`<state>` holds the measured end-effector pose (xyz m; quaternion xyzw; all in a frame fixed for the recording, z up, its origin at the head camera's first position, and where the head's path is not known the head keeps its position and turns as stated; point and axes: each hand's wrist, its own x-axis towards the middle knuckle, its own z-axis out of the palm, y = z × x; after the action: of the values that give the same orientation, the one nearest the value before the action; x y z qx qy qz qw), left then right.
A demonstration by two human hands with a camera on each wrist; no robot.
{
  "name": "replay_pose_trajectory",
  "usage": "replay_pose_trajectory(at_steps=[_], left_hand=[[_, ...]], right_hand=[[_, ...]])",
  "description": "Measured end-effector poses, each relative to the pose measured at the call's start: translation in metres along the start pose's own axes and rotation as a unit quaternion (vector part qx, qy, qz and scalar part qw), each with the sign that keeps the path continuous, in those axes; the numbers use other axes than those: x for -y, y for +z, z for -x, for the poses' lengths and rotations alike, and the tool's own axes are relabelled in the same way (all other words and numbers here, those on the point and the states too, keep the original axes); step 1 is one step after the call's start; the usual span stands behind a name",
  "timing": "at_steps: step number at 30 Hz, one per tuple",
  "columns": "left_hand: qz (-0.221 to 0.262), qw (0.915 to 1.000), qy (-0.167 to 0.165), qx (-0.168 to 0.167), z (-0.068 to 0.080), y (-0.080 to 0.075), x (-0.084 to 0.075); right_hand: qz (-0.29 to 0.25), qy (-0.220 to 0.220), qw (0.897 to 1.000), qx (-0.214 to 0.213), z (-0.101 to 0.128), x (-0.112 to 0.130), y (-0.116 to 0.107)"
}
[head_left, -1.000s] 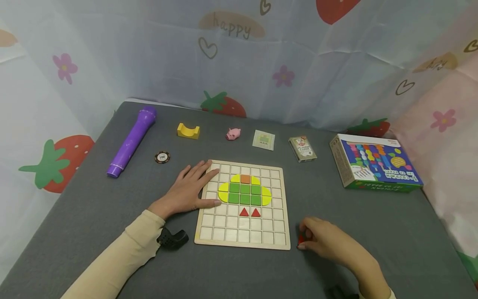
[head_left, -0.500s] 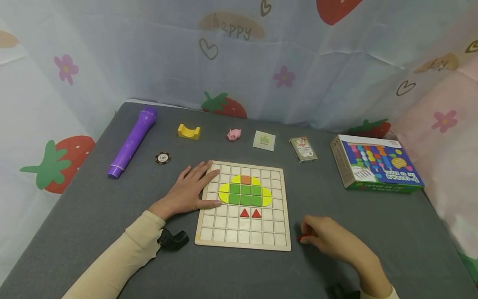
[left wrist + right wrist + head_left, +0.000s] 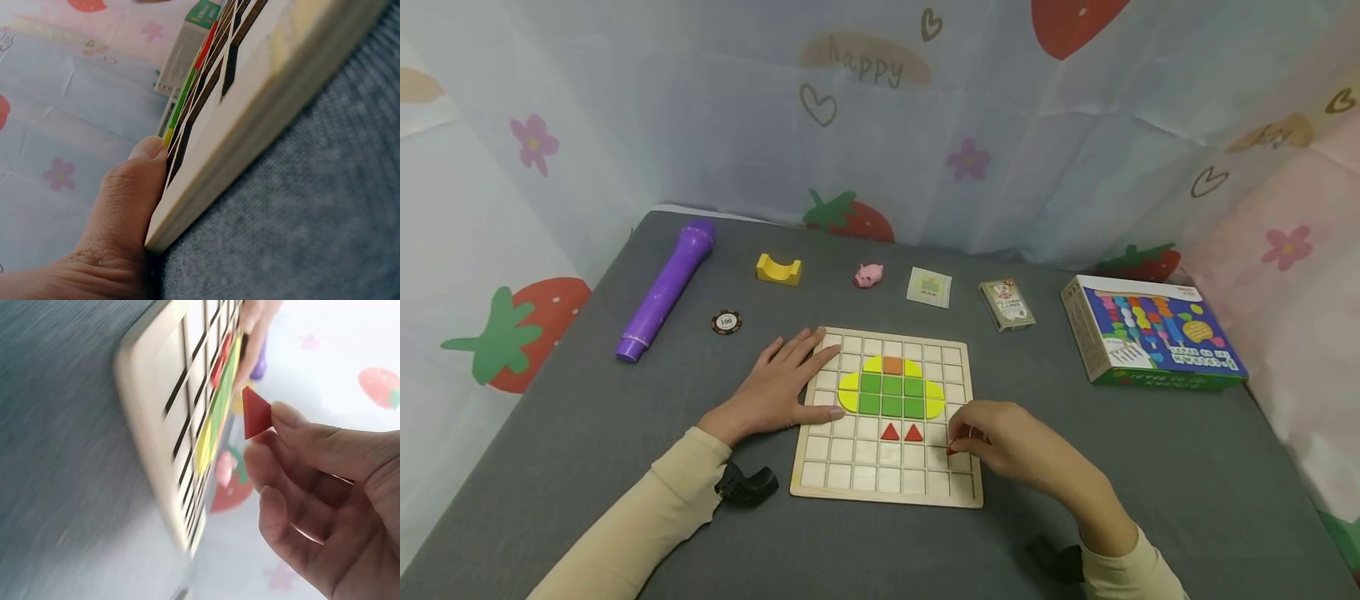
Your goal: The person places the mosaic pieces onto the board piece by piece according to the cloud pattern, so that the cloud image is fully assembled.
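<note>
Both arms wear long cream-beige sleeves (image 3: 647, 517) reaching the wrists. A small black camera mount (image 3: 747, 483) sits under the left wrist, another black one (image 3: 1060, 560) under the right; both hands are bare.

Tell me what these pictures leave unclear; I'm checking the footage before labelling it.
- Red triangle: head view, mostly hidden by the right hand.
- Small card: head view, print too small to read.
- Wooden board: left wrist view, seen edge-on, cells unreadable.
- Board edge: right wrist view, motion-blurred.
- Left hand: left wrist view, only the thumb shows.
</note>
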<state>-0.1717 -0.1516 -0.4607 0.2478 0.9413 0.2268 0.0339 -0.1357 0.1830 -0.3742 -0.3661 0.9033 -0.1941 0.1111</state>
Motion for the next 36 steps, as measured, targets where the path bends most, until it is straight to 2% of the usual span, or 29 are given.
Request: replay_pose_trajectory(at_steps=[5,13,17,21,28,36], left_hand=[[0.001,1.0,0.005,0.001,0.001,0.001,0.001],[0.002,0.9995,0.032,0.005,0.001,0.001,0.006],[0.001,0.9991,0.04,0.009,0.002,0.002,0.006],[0.004,0.9991,0.04,0.01,0.002,0.003,0.005],[0.0,0.9993,0.034,0.015,0.001,0.0,0.003],[0.001,0.9995,0.029,0.016,0.002,-0.002,0.003]], right_hand=[[0.014,-0.04,0.999,-0.001,-0.021,0.013,0.003],[-0.029,-0.056,0.998,0.024,-0.056,0.026,0.013],[-0.015,-0.061,0.997,0.033,-0.068,0.031,0.021],[-0.011,-0.064,0.997,0.04,-0.076,0.034,0.028],[0.003,-0.042,0.998,0.046,-0.084,0.034,0.034],[-0.007,-0.051,0.998,0.044,-0.088,0.034,0.037]])
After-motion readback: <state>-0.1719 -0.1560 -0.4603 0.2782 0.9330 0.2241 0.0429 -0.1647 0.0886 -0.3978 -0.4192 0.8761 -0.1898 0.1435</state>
